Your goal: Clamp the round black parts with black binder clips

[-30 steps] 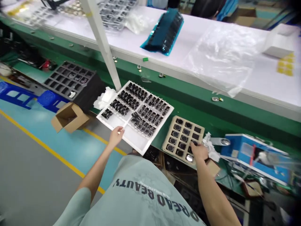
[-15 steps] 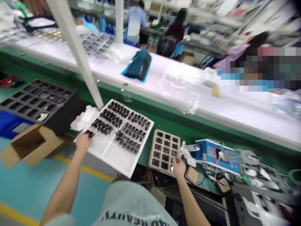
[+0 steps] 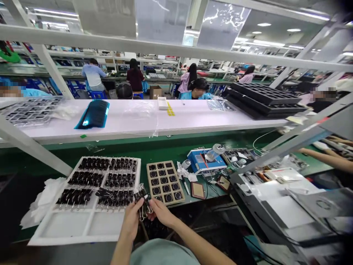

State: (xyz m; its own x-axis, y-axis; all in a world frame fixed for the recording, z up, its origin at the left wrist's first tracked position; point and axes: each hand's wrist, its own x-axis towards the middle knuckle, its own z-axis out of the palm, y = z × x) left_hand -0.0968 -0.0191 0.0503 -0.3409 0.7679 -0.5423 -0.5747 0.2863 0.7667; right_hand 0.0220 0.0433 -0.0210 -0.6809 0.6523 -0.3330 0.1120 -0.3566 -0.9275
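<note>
Holding a bunch of black clips (image 3: 142, 202) with silver wire handles between left hand (image 3: 129, 219) and right hand (image 3: 164, 213), just in front of the bench edge. Clamping the left side of the bunch with left thumb and fingers. Closing right thumb and fingers together on the right side, with fingertips partly hidden behind the metal; not showing exact contact there.

Hanging near the inner corner between white tray (image 3: 63, 224) and beige tray (image 3: 159, 181), well clear of both. Pointing wire handles both upward and downward out of the bunch. Lying in the white tray at left: rows of clips (image 3: 74, 197) in the far and middle compartments, plus a loose clip (image 3: 103, 192) across the central divider. Seating round dark discs (image 3: 166, 188) in pockets of the beige tray at right. Resting beyond it: a pen (image 3: 186, 187), a square pad (image 3: 198, 190) and a blue device (image 3: 205, 165).

Judging by appearance: probably weighing little per clip, behaving as stiff, springy metal, and tangling readily at the wires. Probably sliding on smooth painted faces, but hardly risking breakage. Best taking hold across the black bodies, pinching evenly from both sides, and avoiding levering on the loose-swinging handles.
</note>
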